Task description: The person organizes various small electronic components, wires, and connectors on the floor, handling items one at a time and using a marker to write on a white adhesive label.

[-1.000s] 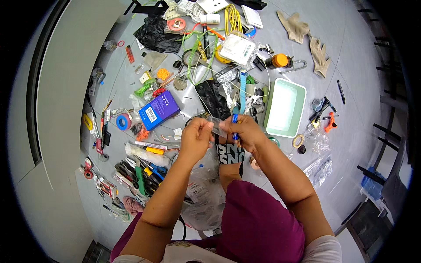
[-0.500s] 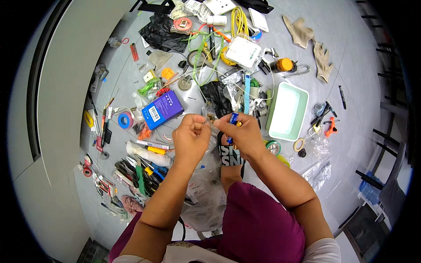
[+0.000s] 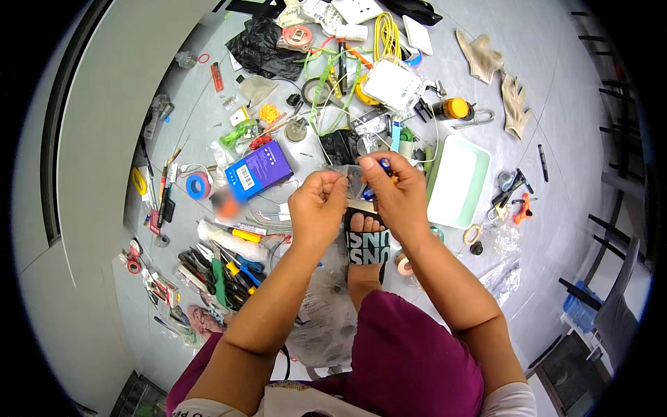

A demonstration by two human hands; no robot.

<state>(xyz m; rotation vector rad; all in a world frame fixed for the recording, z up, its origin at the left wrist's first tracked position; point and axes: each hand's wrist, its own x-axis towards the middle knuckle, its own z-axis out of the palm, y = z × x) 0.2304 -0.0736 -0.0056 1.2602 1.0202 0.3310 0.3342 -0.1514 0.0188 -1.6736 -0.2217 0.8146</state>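
Observation:
My left hand [image 3: 318, 205] and my right hand [image 3: 390, 189] are raised close together above the floor, both pinching a small clear plastic bag [image 3: 353, 179] between them. The right hand's fingers also hold a small blue-capped object [image 3: 384, 164] with an orange bit at the bag's top. Below the hands my foot in a black slide sandal [image 3: 366, 244] rests on the grey floor. What else is inside the bag is too small to tell.
Around lie a blue box [image 3: 258, 170], a pale green tray [image 3: 456, 182], blue tape roll [image 3: 198, 185], pliers and screwdrivers [image 3: 226, 267], black plastic bag [image 3: 260, 50], yellow cable [image 3: 386, 31], work gloves [image 3: 497, 76], a clear bag [image 3: 323, 313]. Chair legs [image 3: 601, 306] stand right.
Both hands have risen slightly toward me and stayed together on the small bag; the right hand's fingers shifted the blue-capped object at the bag's top.

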